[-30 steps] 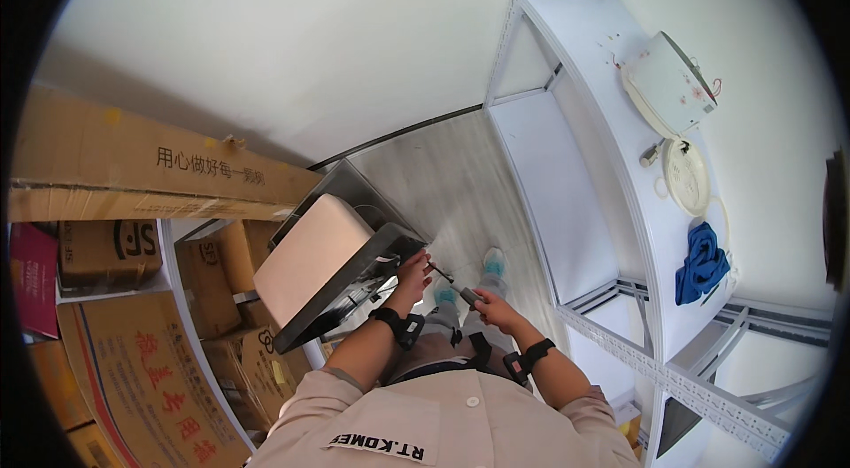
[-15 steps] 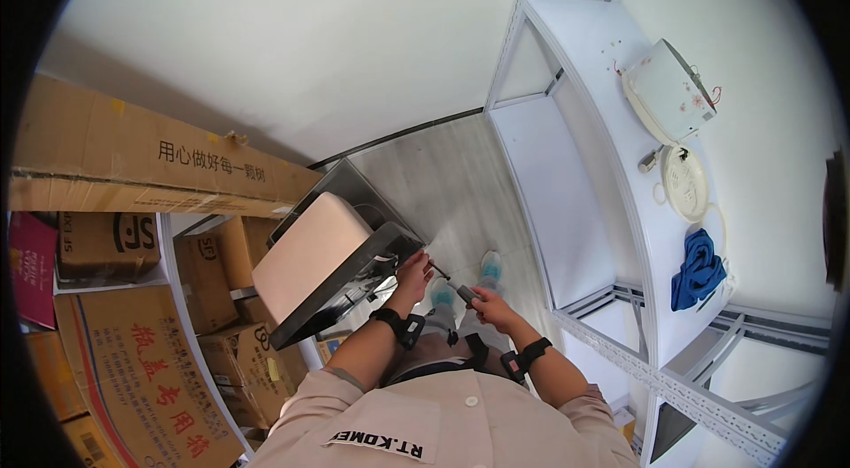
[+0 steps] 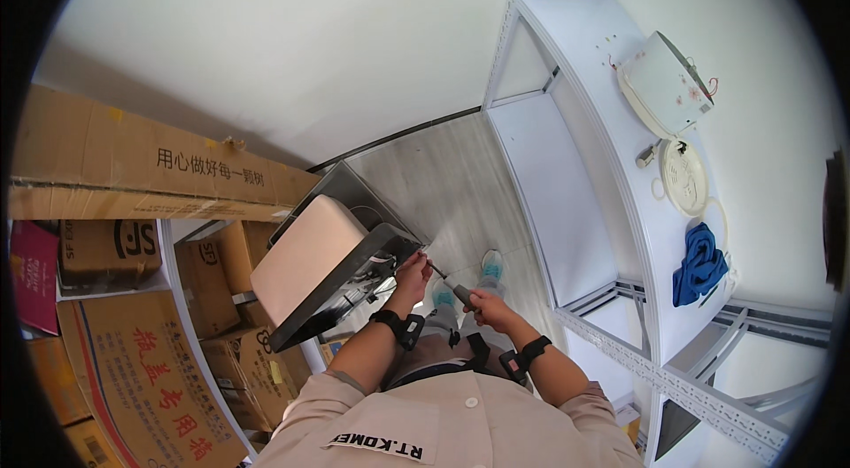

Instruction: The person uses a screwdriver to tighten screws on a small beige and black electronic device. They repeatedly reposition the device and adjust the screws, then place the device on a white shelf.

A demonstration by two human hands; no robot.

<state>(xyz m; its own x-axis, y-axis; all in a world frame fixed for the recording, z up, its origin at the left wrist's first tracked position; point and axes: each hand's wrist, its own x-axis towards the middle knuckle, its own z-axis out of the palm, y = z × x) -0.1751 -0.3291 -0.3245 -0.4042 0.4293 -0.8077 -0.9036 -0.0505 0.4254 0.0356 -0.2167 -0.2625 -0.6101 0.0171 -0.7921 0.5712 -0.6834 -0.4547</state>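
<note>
In my right hand [image 3: 492, 309] is a screwdriver [image 3: 459, 293], its grey handle wrapped by my fingers. The thin shaft slants up and left to my left hand [image 3: 413, 278]. That hand is closed at the right-hand corner of a boxy appliance [image 3: 312, 248] with a pale pink shell and a black rim. Whatever its fingers pinch there is too small and covered to make out. The appliance sits tilted at my left, its black underside [image 3: 350, 291] turned toward me with wires and small parts showing. Behind it leans a dark, flat panel [image 3: 382, 195].
A long cardboard box [image 3: 177, 154] lies across the left shelving, above several other cartons [image 3: 146, 371]. On the right shelf [image 3: 580, 25] are a white flowered appliance housing [image 3: 666, 85], a round cream part [image 3: 683, 180] and a blue cloth [image 3: 699, 266]. My shoes [image 3: 492, 264] stand on grey flooring.
My right hand and the screwdriver handle have shifted slightly left, toward my left hand. The left hand stays at the appliance's corner, and the view has tilted a little.
</note>
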